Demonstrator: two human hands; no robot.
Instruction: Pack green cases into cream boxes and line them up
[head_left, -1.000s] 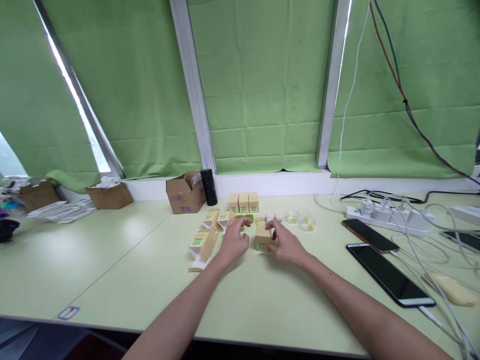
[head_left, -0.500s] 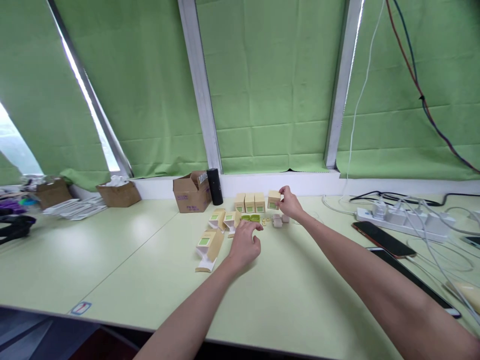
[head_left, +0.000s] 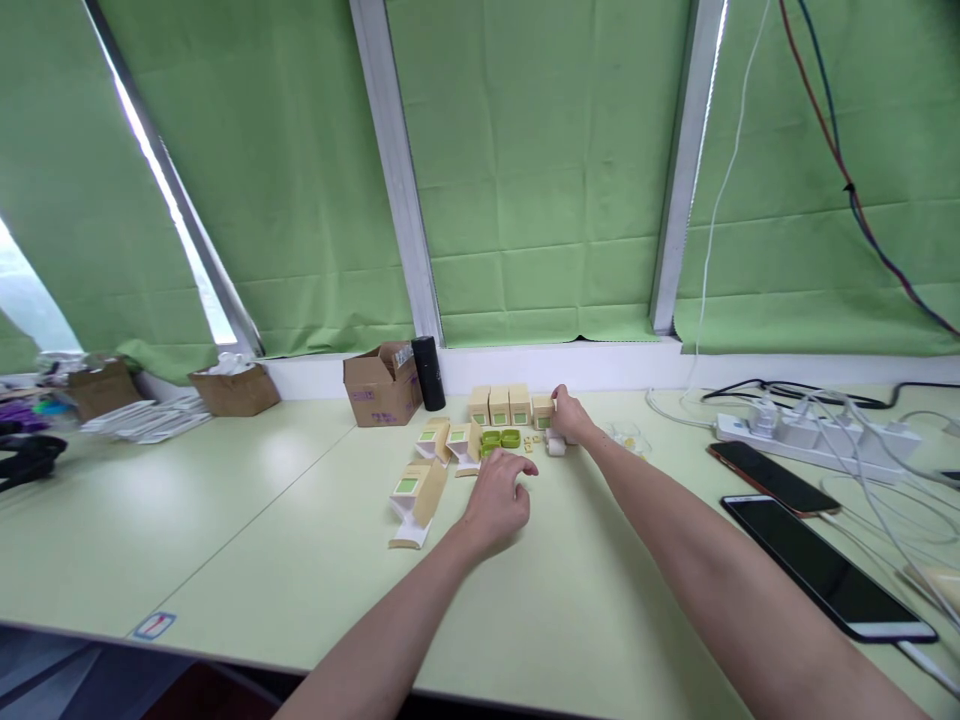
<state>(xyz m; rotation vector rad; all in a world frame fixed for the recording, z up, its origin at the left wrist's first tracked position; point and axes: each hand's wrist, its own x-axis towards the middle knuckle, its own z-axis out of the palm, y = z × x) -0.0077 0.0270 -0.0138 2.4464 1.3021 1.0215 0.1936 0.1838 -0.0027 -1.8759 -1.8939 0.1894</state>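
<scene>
My right hand [head_left: 569, 416] reaches far across the table and grips a small tan box with a green label [head_left: 542, 410], set down at the right end of a row of three like boxes [head_left: 499, 404] by the window sill. My left hand [head_left: 501, 497] rests on the table nearer me, fingers loosely curled, holding nothing. Just beyond it lie small green trays [head_left: 501, 439], several opened tan boxes [head_left: 442, 440] and one unfolded box [head_left: 413, 491]. Small white pieces [head_left: 556, 447] sit under my right wrist.
A brown carton [head_left: 381, 384] and a black cylinder [head_left: 428, 372] stand at the back. Two phones [head_left: 823, 562] and a power strip [head_left: 814, 430] with tangled cables lie on the right. More cartons [head_left: 236, 388] and clutter sit far left. Clear dishes [head_left: 628, 437] lie behind my right arm.
My right hand carried the small tan box from the middle of the table to the back row and lowered it beside the three boxes. My left hand drew back slightly toward me.
</scene>
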